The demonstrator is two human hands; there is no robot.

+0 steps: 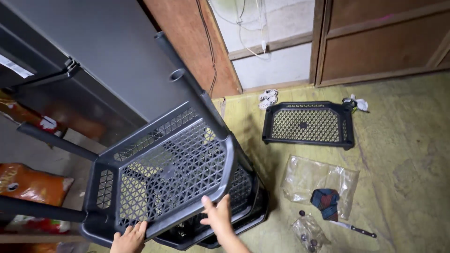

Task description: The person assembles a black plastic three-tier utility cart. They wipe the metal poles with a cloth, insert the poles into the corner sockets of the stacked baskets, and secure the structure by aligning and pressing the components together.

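A black plastic mesh shelf tray (164, 173) with black tube legs (192, 84) stuck in its corners is tilted up in front of me, stacked over lower trays (243, 206). My left hand (129, 238) grips the tray's near bottom edge. My right hand (216, 216) presses on the tray's lower right rim with the fingers spread along it. A separate black mesh tray (307, 124) lies flat on the floor farther away, out of reach of both hands.
A clear plastic bag (311, 180), a dark folded cloth (326, 202), a small knife (354, 228) and a small bag of parts (309, 232) lie on the yellowish floor at right. A grey cabinet (108, 47) stands at left, wooden doors (379, 40) behind.
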